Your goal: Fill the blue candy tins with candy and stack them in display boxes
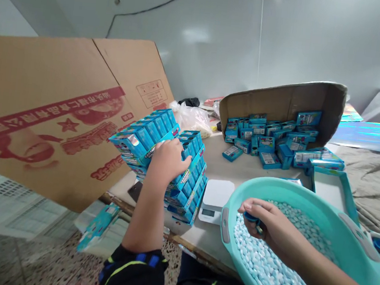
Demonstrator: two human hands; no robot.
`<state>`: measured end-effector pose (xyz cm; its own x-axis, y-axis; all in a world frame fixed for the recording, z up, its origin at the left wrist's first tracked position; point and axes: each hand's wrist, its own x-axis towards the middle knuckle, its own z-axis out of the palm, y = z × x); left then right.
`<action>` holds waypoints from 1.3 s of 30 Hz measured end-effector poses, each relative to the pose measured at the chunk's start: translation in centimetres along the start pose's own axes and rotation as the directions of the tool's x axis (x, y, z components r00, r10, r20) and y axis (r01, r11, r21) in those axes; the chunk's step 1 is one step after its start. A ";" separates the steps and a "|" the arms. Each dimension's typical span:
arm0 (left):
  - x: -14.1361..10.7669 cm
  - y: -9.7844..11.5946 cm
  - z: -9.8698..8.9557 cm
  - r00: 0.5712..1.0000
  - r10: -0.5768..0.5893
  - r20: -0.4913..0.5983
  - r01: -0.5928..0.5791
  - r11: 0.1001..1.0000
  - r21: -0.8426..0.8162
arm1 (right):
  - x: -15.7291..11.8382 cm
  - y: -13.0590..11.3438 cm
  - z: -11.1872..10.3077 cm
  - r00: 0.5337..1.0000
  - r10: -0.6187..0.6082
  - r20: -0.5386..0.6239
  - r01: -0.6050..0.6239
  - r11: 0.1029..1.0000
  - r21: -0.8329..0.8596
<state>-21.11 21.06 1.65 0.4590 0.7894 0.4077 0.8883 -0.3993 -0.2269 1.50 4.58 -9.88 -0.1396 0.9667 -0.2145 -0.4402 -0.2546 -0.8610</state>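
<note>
My left hand (170, 161) lies with fingers spread on the stacked blue display trays of small boxes (184, 190), touching the top tray's edge. Over the turquoise basin (283, 186) my right hand (259, 217) is curled around a small dark blue object (251, 217), possibly a scoop; most of it is hidden by the fingers. Light blue and white candies (272, 266) fill the basin below that hand. A white digital scale (217, 195) stands between the stack and the basin.
A large cardboard sheet (76, 116) leans at the left. Behind the basin, a cardboard carton (284, 96) on its side holds many blue boxes (266, 143), some spilling out. An open blue tray (333, 191) sits at the right. A plastic bag (192, 119) lies at the back.
</note>
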 end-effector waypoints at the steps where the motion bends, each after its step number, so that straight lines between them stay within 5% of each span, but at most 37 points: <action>1: 0.1 0.1 0.2 1.000 -0.024 -0.011 0.024 0.999 -0.022 | -0.1 0.0 0.0 1.000 0.006 -0.001 -0.006 1.000 -0.001; 7: -0.5 0.7 0.6 0.986 -0.145 -0.079 0.131 0.978 -0.161 | 0.0 0.5 0.0 1.000 0.026 0.002 -0.026 0.999 0.048; 10: -2.7 2.8 0.0 0.959 -0.148 -0.242 0.048 0.926 -0.375 | 0.6 1.1 -0.1 0.997 0.073 -0.028 -0.069 0.988 0.137; 13: -5.6 6.4 0.5 0.926 0.000 -0.378 -0.239 0.774 -0.586 | 1.3 1.4 0.0 0.988 0.150 -0.048 -0.132 0.954 0.268; 15: -6.9 8.9 1.7 0.915 0.268 -0.303 -0.403 0.557 -0.726 | 1.6 1.5 0.0 0.989 0.129 -0.074 -0.101 0.947 0.305; 17: -7.5 10.7 3.2 0.868 0.405 -0.286 -0.456 0.426 -0.781 | 1.7 1.7 0.1 0.990 0.084 -0.111 -0.045 0.946 0.320; 22: -7.2 12.0 6.2 0.865 0.350 -0.361 -0.485 0.393 -0.781 | 1.8 1.9 0.0 0.979 0.093 -0.179 -0.021 0.928 0.372; 26: -7.5 11.1 6.6 0.849 0.358 -0.388 -0.516 0.413 -0.750 | 2.1 1.2 0.2 0.976 0.109 -0.186 -0.034 0.931 0.364; 29: -7.6 9.3 5.0 0.846 0.337 -0.413 -0.532 0.475 -0.701 | 2.2 0.6 0.3 0.986 0.101 -0.135 -0.053 0.946 0.321; 34: -4.2 2.5 0.3 0.849 0.166 -0.502 -0.390 0.837 -0.383 | 1.9 0.1 -0.2 0.982 0.033 -0.187 0.010 0.974 0.225; 36: -1.6 -0.2 -0.7 0.894 0.090 -0.438 -0.239 0.924 -0.299 | 1.7 -0.1 -0.4 0.981 -0.026 -0.192 0.060 0.984 0.170; 39: 2.1 -2.7 -0.5 0.989 0.091 -0.115 -0.116 0.966 -0.232 | 1.3 -0.4 -0.3 0.981 -0.080 -0.176 0.098 0.990 0.099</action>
<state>-22.51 23.56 3.60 0.5365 0.6909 0.4846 0.8086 -0.5852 -0.0609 1.77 5.92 -9.94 0.0545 0.9733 -0.2231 -0.5377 -0.1596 -0.8279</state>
